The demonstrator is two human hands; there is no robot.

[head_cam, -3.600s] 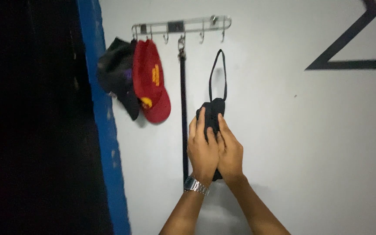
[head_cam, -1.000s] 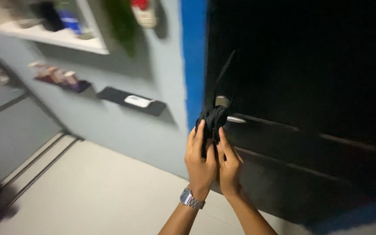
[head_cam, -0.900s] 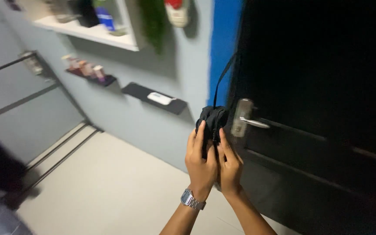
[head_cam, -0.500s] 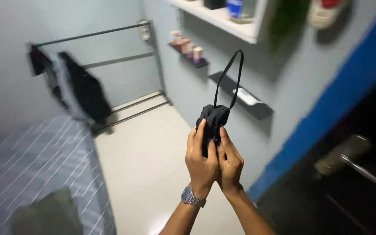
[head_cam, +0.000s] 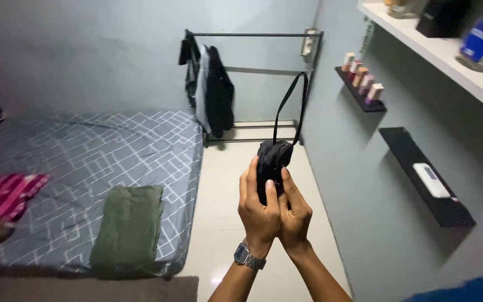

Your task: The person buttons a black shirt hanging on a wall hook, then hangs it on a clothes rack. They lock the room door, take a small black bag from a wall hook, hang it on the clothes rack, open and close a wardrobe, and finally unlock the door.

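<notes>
Both of my hands are raised in front of me, clasped around a small black pouch with a thin black strap loop standing up above it. My left hand, with a metal watch on the wrist, wraps the pouch from the left. My right hand presses against it from the right, thumb on the pouch's front. The lower part of the pouch is hidden inside my hands.
A low bed with a grey patterned sheet lies at left, holding a folded green cloth and a pink striped cloth. A clothes rack with dark garments stands at the back. Wall shelves with small bottles line the right wall.
The view has swung from a wall hook rack, past a dark door, round to the bed and clothes rack. My hands keep the same hold on the pouch.
</notes>
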